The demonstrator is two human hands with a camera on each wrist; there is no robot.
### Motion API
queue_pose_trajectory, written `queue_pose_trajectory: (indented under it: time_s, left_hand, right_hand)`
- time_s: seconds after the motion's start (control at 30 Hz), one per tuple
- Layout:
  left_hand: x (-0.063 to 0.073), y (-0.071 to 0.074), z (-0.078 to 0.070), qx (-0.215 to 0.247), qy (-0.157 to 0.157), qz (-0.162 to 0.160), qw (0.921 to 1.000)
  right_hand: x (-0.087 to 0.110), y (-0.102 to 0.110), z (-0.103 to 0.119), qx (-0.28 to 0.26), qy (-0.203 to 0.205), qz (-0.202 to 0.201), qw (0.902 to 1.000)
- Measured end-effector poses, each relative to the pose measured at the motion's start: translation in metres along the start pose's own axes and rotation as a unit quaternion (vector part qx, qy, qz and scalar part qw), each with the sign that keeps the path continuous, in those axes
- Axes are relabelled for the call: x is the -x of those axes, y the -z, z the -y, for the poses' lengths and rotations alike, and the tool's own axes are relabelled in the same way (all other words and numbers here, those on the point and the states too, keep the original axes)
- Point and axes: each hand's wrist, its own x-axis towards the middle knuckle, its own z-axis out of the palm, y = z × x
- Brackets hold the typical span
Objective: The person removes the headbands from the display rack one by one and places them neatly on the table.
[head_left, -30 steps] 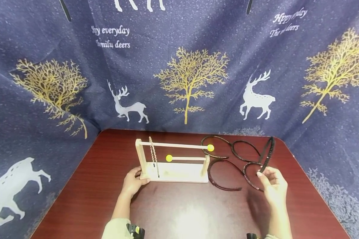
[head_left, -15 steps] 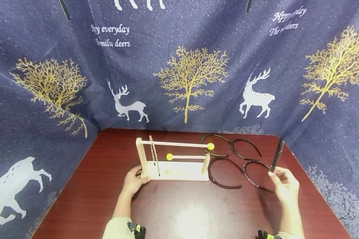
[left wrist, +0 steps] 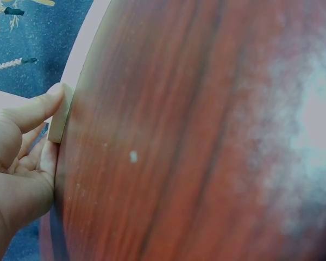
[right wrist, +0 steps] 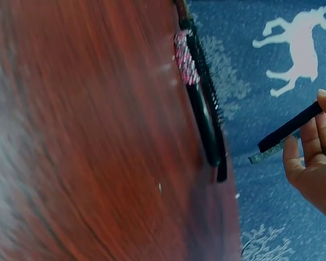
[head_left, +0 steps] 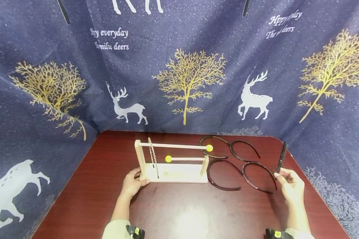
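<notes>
A pale wooden headband stand (head_left: pixel 180 173) with two rods ending in yellow balls stands near the table's middle. On its upper rod, at the left end, hangs a beaded headband (head_left: pixel 152 154). My left hand (head_left: pixel 132 183) grips the left end of the base; in the left wrist view its thumb lies on top of the base's corner (left wrist: pixel 58 122). At the right, my right hand (head_left: pixel 292 186) holds a black toothed headband (head_left: pixel 282 156) by its lower end, raised and seen nearly edge-on. Thumb and fingers pinch that black headband (right wrist: pixel 293 126) in the right wrist view.
Several dark headbands lie right of the stand: one at the back (head_left: pixel 215 137), a smaller-looking one (head_left: pixel 245 141), one in front (head_left: pixel 210 176), and one with pink stones (head_left: pixel 251 182). A patterned cloth (head_left: pixel 167 99) hangs behind the dark red table (head_left: pixel 107 156).
My right hand has moved right with the black headband, away from the others on the table, and the headband has turned edge-on. The left hand and stand stay put.
</notes>
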Motion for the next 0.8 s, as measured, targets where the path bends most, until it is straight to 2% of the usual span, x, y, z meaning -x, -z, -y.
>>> queue_pose_trajectory:
  time_s: [0.1, 0.2, 0.3, 0.43, 0.57, 0.8]
  left_hand:
    - [0.001, 0.001, 0.001, 0.002, 0.000, 0.000, 1.0000]
    - [0.002, 0.001, 0.000, 0.002, 0.001, 0.002, 1.0000]
    - [0.002, 0.001, -0.001, -0.003, -0.001, -0.001, 1.0000]
    - [0.002, 0.001, 0.000, -0.010, -0.002, -0.006, 0.9999]
    - [0.002, 0.001, 0.000, -0.011, -0.002, -0.004, 0.9999]
    - [0.002, 0.000, 0.001, -0.007, -0.003, -0.007, 0.9999]
  right_hand:
    - [0.001, -0.004, 0.022, -0.029, -0.034, -0.014, 0.9989]
    - [0.002, -0.005, 0.036, 0.002, -0.073, -0.039, 0.9966]
    - [-0.002, -0.002, 0.037, 0.038, -0.089, -0.042, 0.9944]
    - [-0.010, 0.000, 0.031, 0.116, -0.077, -0.027, 0.9900]
    - [-0.019, 0.001, 0.027, 0.192, -0.057, -0.009, 0.9797]
    - [-0.033, 0.007, 0.017, 0.283, -0.022, 0.020, 0.9586]
